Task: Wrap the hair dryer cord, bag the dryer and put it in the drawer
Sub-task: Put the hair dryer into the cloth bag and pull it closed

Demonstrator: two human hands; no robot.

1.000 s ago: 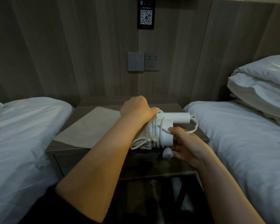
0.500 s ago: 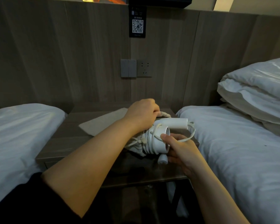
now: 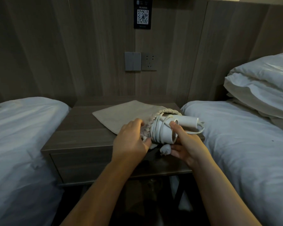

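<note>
One white hair dryer (image 3: 166,133), one cord (image 3: 155,129) coiled round its barrel, and one beige drawstring bag (image 3: 121,116) lie on the surface (image 3: 82,126) between two beds, the left bed (image 3: 23,136) and the right bed (image 3: 235,136). One drawer (image 3: 82,165) sits below. The left hand (image 3: 131,141) pinches the bag's gathered mouth. The right hand (image 3: 185,144) grasps the dryer's barrel, thumb on top. The dryer lies between the hands at the bag's mouth, its plug (image 3: 165,150) hanging beneath.

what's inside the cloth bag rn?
One end of the hair dryer appears just inside the bag mouth; its cord-wrapped barrel, handle and plug are outside. The rest of the bag lies flat; cloth hides the interior.
</note>
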